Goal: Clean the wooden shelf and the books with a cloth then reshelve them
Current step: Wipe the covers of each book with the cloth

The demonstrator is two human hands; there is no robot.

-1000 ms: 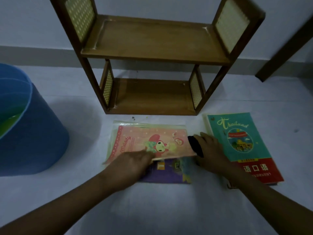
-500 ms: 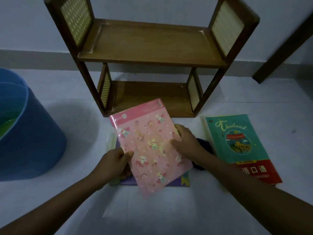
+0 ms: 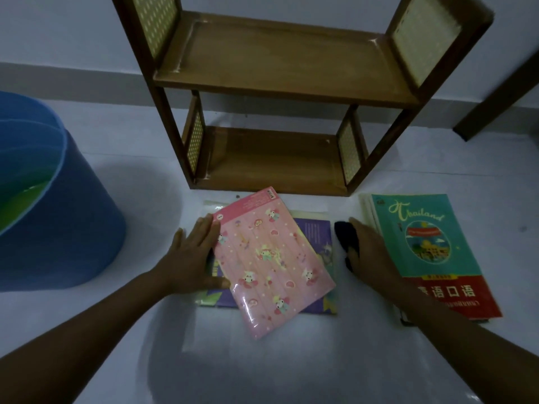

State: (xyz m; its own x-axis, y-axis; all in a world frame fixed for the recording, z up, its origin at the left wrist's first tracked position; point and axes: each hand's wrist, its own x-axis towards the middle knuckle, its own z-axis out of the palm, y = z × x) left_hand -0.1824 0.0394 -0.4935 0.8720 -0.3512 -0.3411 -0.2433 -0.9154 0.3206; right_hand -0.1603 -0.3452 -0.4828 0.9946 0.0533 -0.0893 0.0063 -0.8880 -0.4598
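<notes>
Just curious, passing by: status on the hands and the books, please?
Left hand flat on pink book. Right hand holds dark cloth. Wooden shelf bare, nothing blocking.

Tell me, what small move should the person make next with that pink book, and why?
Probably bring the right hand, which grips the dark cloth, over onto the pink book and wipe its cover. The book lies back cover up on the purple book, the left hand rests flat against its edge to steady it, and both tiers of the wooden shelf stand bare.
</notes>
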